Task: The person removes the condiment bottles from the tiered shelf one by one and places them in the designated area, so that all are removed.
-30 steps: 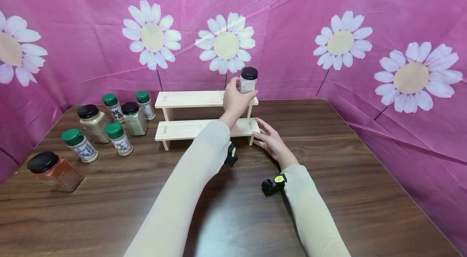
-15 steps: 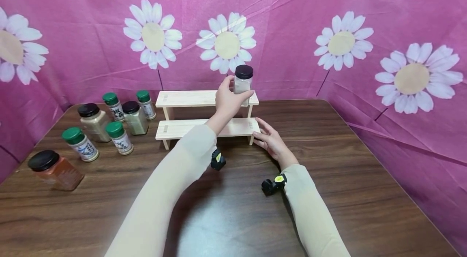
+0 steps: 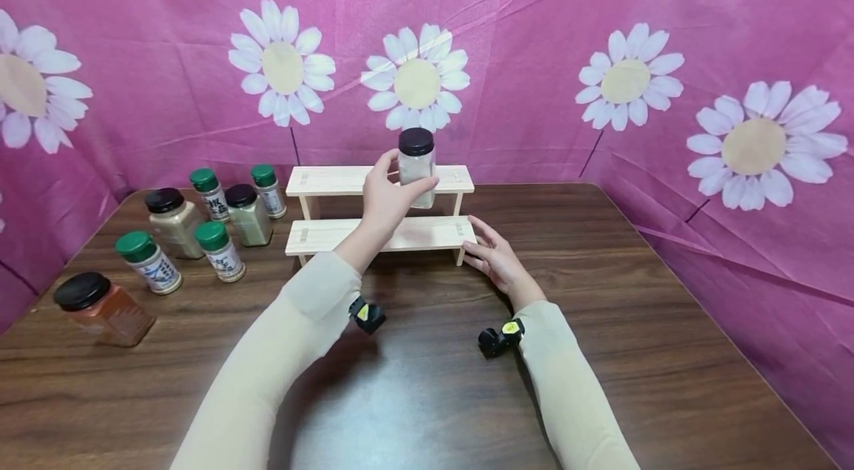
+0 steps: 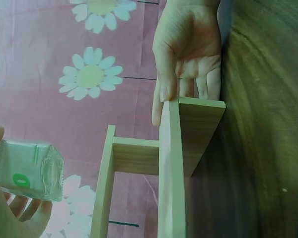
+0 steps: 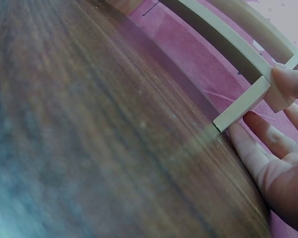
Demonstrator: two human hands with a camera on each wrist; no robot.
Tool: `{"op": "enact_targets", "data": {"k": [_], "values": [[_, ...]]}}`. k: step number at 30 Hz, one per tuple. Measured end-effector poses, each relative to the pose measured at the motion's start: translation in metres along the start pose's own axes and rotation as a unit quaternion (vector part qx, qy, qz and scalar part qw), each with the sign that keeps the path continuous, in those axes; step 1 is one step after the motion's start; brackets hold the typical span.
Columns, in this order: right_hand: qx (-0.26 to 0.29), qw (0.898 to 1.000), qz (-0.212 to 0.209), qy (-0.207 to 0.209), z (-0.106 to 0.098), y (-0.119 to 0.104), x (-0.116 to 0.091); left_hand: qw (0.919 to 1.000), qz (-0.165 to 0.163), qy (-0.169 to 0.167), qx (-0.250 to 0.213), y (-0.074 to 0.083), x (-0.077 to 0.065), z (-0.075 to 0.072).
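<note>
My left hand [image 3: 385,196] holds a clear jar [image 3: 416,167] with a black lid and pale contents, upright, its base overlapping the upper tier's front edge in the head view. In the left wrist view the jar [image 4: 27,170] is apart from the wooden rack [image 4: 170,163], with a green mark on its side. This two-tier light wood rack [image 3: 427,234] stands on the table. At its right end, my right hand [image 3: 495,259] touches the lower tier; the right wrist view has its fingers [image 5: 258,141] against the leg and lower shelf corner.
Left of the rack stand several seasoning jars: green-lidded shakers [image 3: 222,253], black-lidded jars [image 3: 176,225] and a red-brown jar [image 3: 110,310] nearest the front. Behind the table [image 3: 600,292] hangs a pink cloth [image 3: 520,84] with daisies.
My left hand has moved left with the jar, from the upper tier's right end toward its middle, ending slightly lower. The right hand stays at the rack's end.
</note>
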State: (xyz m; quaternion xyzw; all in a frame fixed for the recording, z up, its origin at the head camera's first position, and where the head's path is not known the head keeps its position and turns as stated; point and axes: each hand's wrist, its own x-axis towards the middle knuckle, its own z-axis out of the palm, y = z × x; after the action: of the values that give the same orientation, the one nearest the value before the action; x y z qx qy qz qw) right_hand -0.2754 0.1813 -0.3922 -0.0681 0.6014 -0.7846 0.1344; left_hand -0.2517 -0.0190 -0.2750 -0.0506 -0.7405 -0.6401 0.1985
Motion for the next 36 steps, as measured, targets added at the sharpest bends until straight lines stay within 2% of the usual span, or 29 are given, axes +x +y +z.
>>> {"op": "enact_targets", "data": {"k": [5,13,18,23,28,36], "values": [[0.007,1.000,0.004,0.006,0.001,0.000,0.000,0.9999,-0.004,-0.001,-0.011,-0.003,-0.011,-0.016],[0.003,1.000,0.008,0.007,0.000,-0.001,0.000,0.9998,-0.009,-0.011,0.017,-0.008,-0.030,-0.044],[0.001,1.000,0.011,0.007,0.000,-0.001,0.000,0.9993,-0.035,-0.010,0.003,-0.016,-0.042,-0.058],[-0.001,1.000,0.013,0.007,0.002,-0.002,-0.001,0.9993,-0.038,0.003,-0.008,-0.022,-0.051,-0.071],[-0.001,1.000,0.012,0.008,0.003,-0.002,-0.002,0.9991,-0.039,0.011,0.010,-0.027,-0.059,-0.086],[-0.003,1.000,0.008,0.009,0.001,0.000,0.001,0.9963,-0.069,0.017,0.049,-0.033,-0.071,-0.113]]}}
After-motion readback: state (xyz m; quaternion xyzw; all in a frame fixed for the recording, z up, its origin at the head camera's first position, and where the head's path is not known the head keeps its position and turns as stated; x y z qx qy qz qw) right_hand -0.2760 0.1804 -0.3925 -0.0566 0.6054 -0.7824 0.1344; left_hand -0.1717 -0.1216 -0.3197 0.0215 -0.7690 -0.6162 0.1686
